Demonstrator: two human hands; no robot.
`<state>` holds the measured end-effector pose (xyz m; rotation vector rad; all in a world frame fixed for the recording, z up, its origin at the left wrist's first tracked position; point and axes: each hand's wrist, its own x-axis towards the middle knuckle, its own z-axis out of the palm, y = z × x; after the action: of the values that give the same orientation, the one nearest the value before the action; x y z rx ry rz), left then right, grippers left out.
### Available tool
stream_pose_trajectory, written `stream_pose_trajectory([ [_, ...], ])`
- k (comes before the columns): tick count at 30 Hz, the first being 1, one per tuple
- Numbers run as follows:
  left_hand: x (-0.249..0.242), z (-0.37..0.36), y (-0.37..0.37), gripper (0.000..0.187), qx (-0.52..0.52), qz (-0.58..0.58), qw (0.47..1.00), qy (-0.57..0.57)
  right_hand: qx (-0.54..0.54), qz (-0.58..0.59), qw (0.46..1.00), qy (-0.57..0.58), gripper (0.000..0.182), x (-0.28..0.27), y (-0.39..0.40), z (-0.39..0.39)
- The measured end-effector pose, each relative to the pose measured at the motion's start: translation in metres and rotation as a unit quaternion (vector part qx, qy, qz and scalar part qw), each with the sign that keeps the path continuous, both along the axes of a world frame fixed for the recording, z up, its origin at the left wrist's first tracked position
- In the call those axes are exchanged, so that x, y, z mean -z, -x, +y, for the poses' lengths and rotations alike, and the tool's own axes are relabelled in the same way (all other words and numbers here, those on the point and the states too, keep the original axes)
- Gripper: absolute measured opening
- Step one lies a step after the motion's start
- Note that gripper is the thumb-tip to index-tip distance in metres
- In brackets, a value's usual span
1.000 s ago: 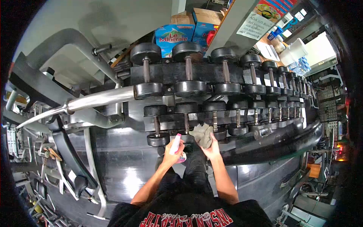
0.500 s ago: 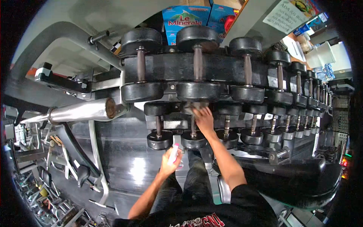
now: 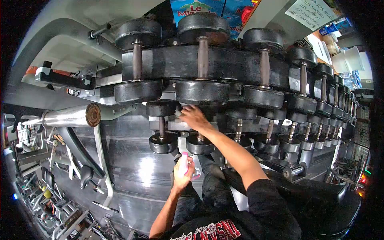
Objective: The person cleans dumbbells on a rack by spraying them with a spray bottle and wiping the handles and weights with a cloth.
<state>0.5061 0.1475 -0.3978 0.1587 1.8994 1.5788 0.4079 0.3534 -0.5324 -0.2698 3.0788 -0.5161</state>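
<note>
My left hand (image 3: 181,178) is wrapped round a small spray bottle (image 3: 184,164) with a white and pink head, low in front of the rack. My right hand (image 3: 195,118) reaches into the lower row with a bunched greyish cloth (image 3: 178,113) under its fingers. It is over the back end of a black dumbbell (image 3: 200,145), whose far head and part of the handle are hidden by the hand and the upper row. Left of that hand lies another black dumbbell (image 3: 163,143). A larger dumbbell (image 3: 203,91) sits just above on the upper tier.
The two-tier rack (image 3: 168,63) carries several more dumbbells off to the right. At left, a metal bar end (image 3: 93,115) juts out from a machine. A black padded bench (image 3: 320,200) stands at right; blue water cartons (image 3: 200,7) are behind the rack.
My right hand has moved left with the cloth, from the dumbbell's far head toward the gap beside it. The spray bottle stays in my left hand; the view has shifted slightly.
</note>
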Motion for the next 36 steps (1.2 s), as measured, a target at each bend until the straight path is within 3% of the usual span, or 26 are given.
stream_pose_trajectory([
  [4,-0.004,-0.002,0.005,0.01,-0.015,-0.002,1.0,0.016,0.007,0.102,0.993,0.057,0.042,-0.022,-0.054,0.042],
  [6,-0.001,-0.009,0.007,0.011,-0.017,0.004,1.0,0.022,0.059,0.038,0.998,-0.004,0.057,-0.026,-0.068,0.051],
  [9,-0.008,-0.01,0.011,0.012,-0.021,-0.007,0.999,0.03,0.089,0.012,0.995,-0.039,0.065,-0.022,-0.057,0.034],
  [11,-0.008,-0.009,0.01,0.012,-0.048,-0.001,0.999,0.026,0.091,0.054,0.993,-0.045,0.056,-0.017,-0.035,0.02],
  [14,-0.006,-0.004,0.009,0.015,-0.055,-0.022,0.997,0.038,0.114,-0.035,0.993,0.02,0.041,-0.003,0.015,-0.005],
  [16,-0.004,-0.004,0.005,0.017,-0.056,-0.022,0.998,0.025,0.077,-0.131,0.981,-0.122,0.028,0.04,0.045,-0.027],
  [17,-0.001,-0.004,0.003,0.019,-0.058,-0.024,0.998,0.006,0.082,-0.13,0.981,-0.119,0.028,0.03,0.052,-0.034],
  [19,-0.003,-0.003,0.002,0.022,-0.052,-0.007,0.999,-0.004,-0.002,-0.175,0.937,-0.304,0.019,0.012,0.067,-0.042],
  [21,-0.014,-0.001,0.002,0.023,-0.074,-0.035,0.997,-0.014,-0.016,-0.141,0.926,-0.351,0.018,0.059,0.074,-0.052],
  [23,-0.014,-0.004,0.002,0.02,-0.064,-0.028,0.997,-0.019,0.02,-0.249,0.936,-0.248,0.022,0.055,0.072,-0.053],
  [24,-0.015,-0.006,0.001,0.012,-0.066,-0.021,0.998,-0.015,0.02,-0.251,0.935,-0.249,0.022,0.054,0.063,-0.049],
  [26,-0.006,-0.012,-0.002,0.005,-0.07,-0.016,0.997,-0.01,0.073,-0.116,0.99,-0.006,0.031,0.027,0.034,-0.017],
  [27,-0.005,-0.014,-0.001,0.005,-0.072,-0.019,0.997,-0.013,0.072,-0.119,0.99,-0.009,0.031,0.014,0.017,-0.003],
  [30,-0.003,-0.021,0.0,0.013,-0.06,-0.008,0.998,0.012,0.121,0.016,0.989,0.082,0.036,-0.011,-0.035,0.023],
  [32,0.0,-0.023,0.0,0.009,-0.065,-0.007,0.998,0.001,0.32,0.041,0.941,0.108,0.035,-0.013,-0.053,0.035],
  [33,0.001,-0.023,0.0,0.005,-0.068,-0.004,0.998,-0.008,0.323,0.04,0.94,0.104,0.035,-0.012,-0.055,0.037],
  [35,0.0,-0.02,0.003,0.006,-0.059,-0.006,0.998,-0.01,0.51,0.105,0.806,0.281,0.044,0.005,-0.058,0.038],
  [36,-0.003,-0.017,0.005,0.007,-0.057,-0.015,0.998,0.0,0.536,0.111,0.771,0.325,0.049,0.018,-0.057,0.042],
])
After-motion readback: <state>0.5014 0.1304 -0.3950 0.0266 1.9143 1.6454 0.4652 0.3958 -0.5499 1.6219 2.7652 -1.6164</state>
